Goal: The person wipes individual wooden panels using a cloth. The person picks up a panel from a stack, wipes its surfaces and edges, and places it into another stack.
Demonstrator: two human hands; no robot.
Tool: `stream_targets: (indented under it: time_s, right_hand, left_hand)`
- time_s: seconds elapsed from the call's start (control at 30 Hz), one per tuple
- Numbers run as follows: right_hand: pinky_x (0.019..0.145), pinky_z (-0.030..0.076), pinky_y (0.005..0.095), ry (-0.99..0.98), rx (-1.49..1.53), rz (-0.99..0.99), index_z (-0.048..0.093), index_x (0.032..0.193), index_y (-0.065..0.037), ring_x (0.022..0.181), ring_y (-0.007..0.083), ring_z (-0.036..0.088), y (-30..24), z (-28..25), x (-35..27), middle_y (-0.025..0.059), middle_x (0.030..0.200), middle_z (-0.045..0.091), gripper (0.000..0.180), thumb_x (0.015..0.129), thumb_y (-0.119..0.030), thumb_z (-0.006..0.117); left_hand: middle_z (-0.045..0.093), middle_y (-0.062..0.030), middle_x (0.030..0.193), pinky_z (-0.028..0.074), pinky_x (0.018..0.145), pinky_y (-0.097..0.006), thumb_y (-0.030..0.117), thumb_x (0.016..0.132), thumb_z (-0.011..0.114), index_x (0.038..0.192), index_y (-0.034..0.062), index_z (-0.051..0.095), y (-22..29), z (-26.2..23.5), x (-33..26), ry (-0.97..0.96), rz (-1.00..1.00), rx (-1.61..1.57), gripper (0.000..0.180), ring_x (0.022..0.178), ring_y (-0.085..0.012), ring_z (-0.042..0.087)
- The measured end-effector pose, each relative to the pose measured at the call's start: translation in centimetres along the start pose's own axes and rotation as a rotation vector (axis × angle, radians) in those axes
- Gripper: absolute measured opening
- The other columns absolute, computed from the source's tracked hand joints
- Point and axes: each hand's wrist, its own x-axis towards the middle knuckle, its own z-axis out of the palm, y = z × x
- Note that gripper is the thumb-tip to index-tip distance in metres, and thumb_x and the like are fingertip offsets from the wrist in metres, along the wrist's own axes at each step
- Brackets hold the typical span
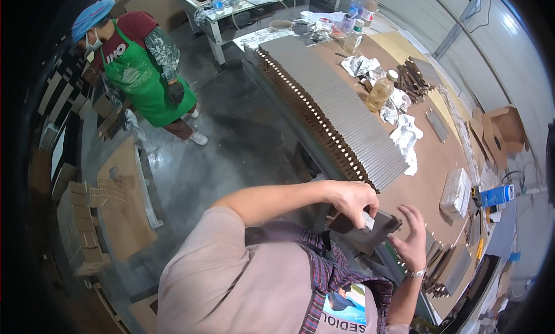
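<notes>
My left hand (351, 200) is closed on a small whitish wad (367, 220), maybe a folded cloth, which it holds at the face of a dark flat panel (370, 237). That panel sits tilted in front of my body, at the near end of the table. Beside the panel's right end is my right hand (413, 241), fingers spread and curved, thumb close to the panel's edge; I cannot tell whether it touches. Just beyond my left hand begins a long row of grey panels (335, 102) standing close together, their brown notched ends facing left.
Crumpled white wipes (407, 138) and a bottle of yellowish liquid (382, 91) lie on the brown-covered table (430, 160). At right are a wrapped white bundle (455, 193), a blue container (497, 195) and more strips (451, 270). A co-worker in a green apron (141, 85) stands left.
</notes>
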Motion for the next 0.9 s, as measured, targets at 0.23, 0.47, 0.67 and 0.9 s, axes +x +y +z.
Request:
stream_targets:
  time_s: [0.23, 0.47, 0.67, 0.9]
  right_hand:
    - [0.059, 0.047, 0.0326, -0.646, 0.252, 0.23, 0.067, 0.081, 0.005, 0.059, 0.0151, 0.056, 2.6, 4.1, 4.2, 0.0108, 0.065, 0.063, 0.024, 0.07, -0.013, 0.078]
    - [0.065, 0.051, 0.027, -0.357, 0.907, 0.423, 0.066, 0.092, 0.007, 0.069, 0.014, 0.063, -1.8, 5.7, 3.6, 0.0071, 0.082, 0.067, 0.031, 0.065, -0.004, 0.073]
    - [0.064, 0.046, 0.0236, -0.444, 0.854, 0.221, 0.066, 0.088, 0.003, 0.069, 0.0085, 0.058, -5.7, 9.8, 7.0, 0.0011, 0.079, 0.065, 0.02, 0.072, -0.008, 0.068]
    - [0.063, 0.043, 0.0226, -0.518, 0.758, 0.129, 0.065, 0.085, 0.005, 0.068, 0.0081, 0.053, -8.3, 12.9, 9.2, 0.0018, 0.078, 0.064, 0.019, 0.072, -0.008, 0.061]
  left_hand:
    - [0.07, -0.0159, 0.081, 0.052, 0.073, -0.039, 0.025, 0.059, 0.075, 0.09, -0.0008, 0.071, -0.4, -0.3, -0.7, -0.107, -0.021, 0.109, 0.041, 0.079, -0.0291, 0.068]
    - [0.061, -0.0103, 0.093, 0.047, 0.082, -0.04, 0.023, 0.059, 0.076, 0.091, 0.0036, 0.067, -2.3, 0.3, -5.0, 0.737, 0.203, 0.213, 0.038, 0.094, -0.0304, 0.056]
    - [0.057, -0.0096, 0.097, 0.05, 0.077, -0.039, 0.019, 0.059, 0.075, 0.097, 0.0049, 0.065, -3.4, 4.0, -7.8, 1.036, -0.095, 0.365, 0.042, 0.096, -0.028, 0.057]
    - [0.057, -0.0078, 0.097, 0.054, 0.067, -0.04, 0.019, 0.061, 0.072, 0.093, 0.005, 0.063, -4.2, 2.8, -12.0, 1.238, -0.271, 0.421, 0.036, 0.094, -0.0265, 0.058]
